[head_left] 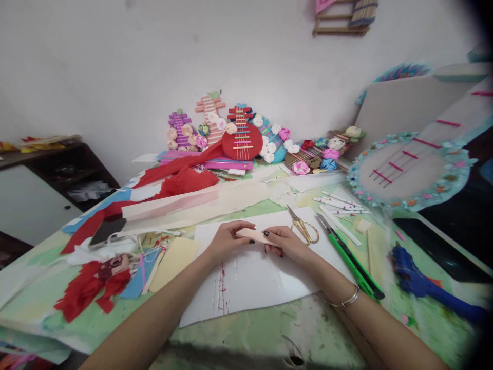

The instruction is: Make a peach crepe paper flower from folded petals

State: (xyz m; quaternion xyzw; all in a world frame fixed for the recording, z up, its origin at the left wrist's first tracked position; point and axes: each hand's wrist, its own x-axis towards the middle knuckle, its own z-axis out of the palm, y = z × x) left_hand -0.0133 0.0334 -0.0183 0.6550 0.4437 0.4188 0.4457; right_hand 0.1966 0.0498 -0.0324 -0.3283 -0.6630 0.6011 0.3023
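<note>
A small cream-coloured strip, perhaps paper (252,234), is pinched between my two hands above a white sheet (250,280). My left hand (230,237) holds its left end between thumb and fingers. On the right end, the thumb and fingertips of my right hand (284,243) press together; dark polish shows on the nails. Gold-handled scissors (305,227) lie just beyond my right hand, blades pointing away. Farther right rests a green utility knife (352,262). Thin clear and red streaks mark the sheet beneath my hands.
At right lie a blue glue gun (419,277), a dark phone (442,249) and several white paper sticks (342,205). Red crepe paper (185,182) and a cream paper strip (192,203) spread at left. Behind stand small craft instruments, one a red lute (242,139).
</note>
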